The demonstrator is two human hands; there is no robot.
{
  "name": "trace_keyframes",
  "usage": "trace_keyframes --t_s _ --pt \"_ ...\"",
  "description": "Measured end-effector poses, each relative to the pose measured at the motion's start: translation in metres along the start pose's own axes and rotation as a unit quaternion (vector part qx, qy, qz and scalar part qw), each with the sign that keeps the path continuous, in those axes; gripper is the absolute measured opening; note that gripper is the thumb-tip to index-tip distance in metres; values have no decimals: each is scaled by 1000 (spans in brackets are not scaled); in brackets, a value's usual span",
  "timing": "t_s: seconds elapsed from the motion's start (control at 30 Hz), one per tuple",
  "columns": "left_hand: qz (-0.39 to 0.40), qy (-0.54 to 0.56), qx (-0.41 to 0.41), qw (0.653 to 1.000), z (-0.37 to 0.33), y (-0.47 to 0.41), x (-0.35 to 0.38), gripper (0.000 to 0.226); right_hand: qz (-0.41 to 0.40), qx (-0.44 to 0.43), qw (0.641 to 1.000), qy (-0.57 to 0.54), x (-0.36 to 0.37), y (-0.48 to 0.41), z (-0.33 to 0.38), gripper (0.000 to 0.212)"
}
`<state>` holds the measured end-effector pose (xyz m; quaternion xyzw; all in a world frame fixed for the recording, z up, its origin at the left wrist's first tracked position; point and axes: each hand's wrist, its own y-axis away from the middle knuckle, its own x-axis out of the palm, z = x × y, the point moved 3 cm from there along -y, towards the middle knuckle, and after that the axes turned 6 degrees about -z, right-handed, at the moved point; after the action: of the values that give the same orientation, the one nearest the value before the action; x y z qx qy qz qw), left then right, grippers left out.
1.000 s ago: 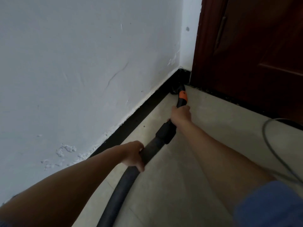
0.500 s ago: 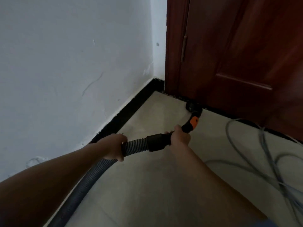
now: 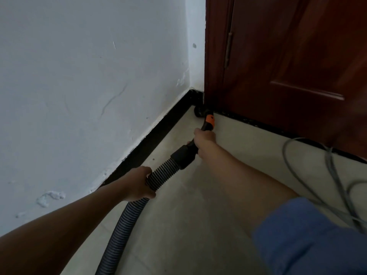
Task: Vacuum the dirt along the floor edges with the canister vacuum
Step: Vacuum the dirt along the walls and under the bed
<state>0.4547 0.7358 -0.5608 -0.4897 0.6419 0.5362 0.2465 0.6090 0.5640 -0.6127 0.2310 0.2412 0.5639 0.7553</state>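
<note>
Grey ribbed hose (image 3: 127,221), corrugated plastic, curves up from the lower edge of view to a smooth black cuff (image 3: 182,156). Beyond it a black wand with an orange collar (image 3: 210,120) ends in a small dark nozzle (image 3: 200,112), rounded, its outline partly blurred. Nozzle sits low in the corner, at floor level, where the black skirting (image 3: 151,139) meets the foot of the door frame. Left hand (image 3: 139,184) wraps the hose behind the cuff, fingers curled round the ribs. Right hand (image 3: 204,138) grips the wand between cuff and orange collar. Floor (image 3: 198,225) pale, matte, tile-like, with a faint joint line at lower left. Wall (image 3: 79,86) white plaster, rough, with a hairline crack and flaked patches near the skirting. Door (image 3: 288,66) reddish-brown wood, glossy, with raised panel moulding and a metal hinge (image 3: 228,49) at its edge. Grey cable (image 3: 333,185) loops loose on the floor at right, beside a blue sleeve (image 3: 309,235).
</note>
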Motion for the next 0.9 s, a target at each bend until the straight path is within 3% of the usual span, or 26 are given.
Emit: trace_keyframes --t_s 0.13,0.23,0.43,0.67,0.8,0.9 --pt "12 -63 54 997 -23 -10 5 47 -46 27 997 -48 -48 8 -17 32" --pt "47 -92 103 989 -56 -20 17 50 -116 21 992 -39 -102 -3 -32 41" --pt "166 -146 252 942 -147 -9 82 53 -198 15 978 -71 -216 9 -59 25" --pt "162 -117 350 915 -217 -15 102 41 -305 16 939 -156 -325 31 -74 17" --pt "173 -126 372 903 -233 -12 107 36 -319 32 933 -160 -343 37 -79 17" --pt "175 -128 340 915 -206 -18 95 40 -312 33 937 -154 -317 37 -85 26"
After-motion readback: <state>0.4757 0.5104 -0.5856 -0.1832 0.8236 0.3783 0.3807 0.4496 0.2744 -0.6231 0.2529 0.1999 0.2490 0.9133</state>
